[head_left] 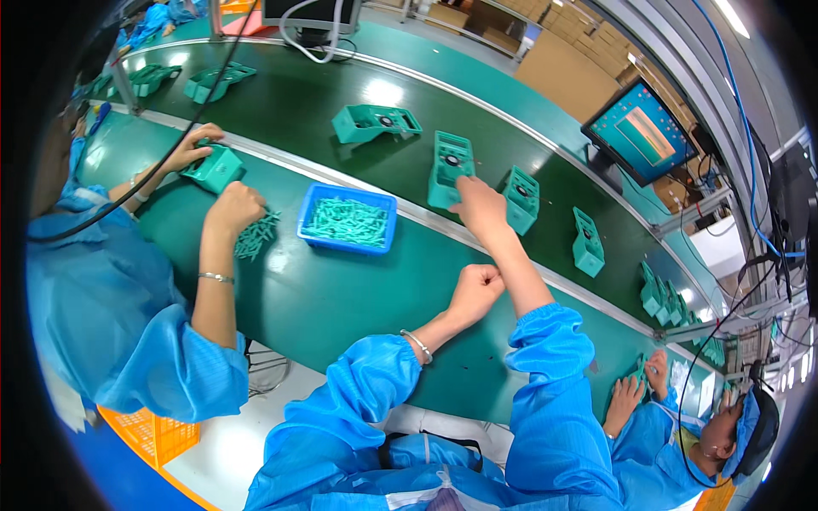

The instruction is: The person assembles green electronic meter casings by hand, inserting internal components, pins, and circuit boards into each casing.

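Note:
My right hand (481, 207) reaches onto the dark green conveyor belt. Its fingers are bent over the near end of a green plastic housing (446, 157), which has a round dark part inside. Below it, above the light green worktop (358, 311), my left hand (477, 292) is closed with the fingertips pressed together; whatever it may hold is hidden. The left hand sits right beside my right forearm. A second green housing (521, 200) lies on the belt just right of my right hand.
A blue bin (348, 220) of small green sticks stands left on the worktop, beside a loose pile (257, 236). A co-worker at left handles a green housing (215, 168). More housings line the belt (290, 111). Another person works at right, below a monitor (639, 132).

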Demonstrator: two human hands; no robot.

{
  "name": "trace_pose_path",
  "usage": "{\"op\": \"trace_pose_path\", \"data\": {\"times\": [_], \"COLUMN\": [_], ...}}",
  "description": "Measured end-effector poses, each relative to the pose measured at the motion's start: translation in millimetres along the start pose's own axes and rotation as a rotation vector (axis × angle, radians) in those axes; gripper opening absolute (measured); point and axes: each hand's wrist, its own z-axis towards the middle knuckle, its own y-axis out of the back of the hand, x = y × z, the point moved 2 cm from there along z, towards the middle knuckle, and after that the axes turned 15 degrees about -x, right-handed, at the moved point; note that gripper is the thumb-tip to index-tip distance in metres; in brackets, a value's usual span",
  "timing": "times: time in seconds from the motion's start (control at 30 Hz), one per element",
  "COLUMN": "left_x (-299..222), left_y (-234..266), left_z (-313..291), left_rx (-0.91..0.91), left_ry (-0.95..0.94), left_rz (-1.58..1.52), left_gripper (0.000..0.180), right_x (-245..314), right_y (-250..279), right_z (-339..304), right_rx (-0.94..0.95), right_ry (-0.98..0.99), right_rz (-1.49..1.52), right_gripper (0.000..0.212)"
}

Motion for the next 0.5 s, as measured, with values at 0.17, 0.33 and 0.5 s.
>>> {"op": "trace_pose_path", "data": {"times": [0.17, 0.33, 0.5], "left_x": [-26.0, -29.5, -21.5], "left_y": [8.7, 21.4, 41.2], "left_z": [3.6, 21.0, 28.6], "left_rx": [-0.196, -0.341, -0.466], "left_ry": [-0.557, -0.662, -0.463], "left_rz": [-0.039, -0.101, -0.075], "left_gripper": [0.035, 0.038, 0.034], "right_x": [-22.9, -57.3, -31.2], "right_y": [37.3, 124.0, 168.5], "right_z": [-32.7, -127.8, -248.1], "right_rx": [-0.190, -0.294, -0.161], "right_ry": [-0.033, -0.218, -0.226], "right_rz": [0.114, 0.272, 0.357], "right_gripper": [0.040, 0.036, 0.031]}}
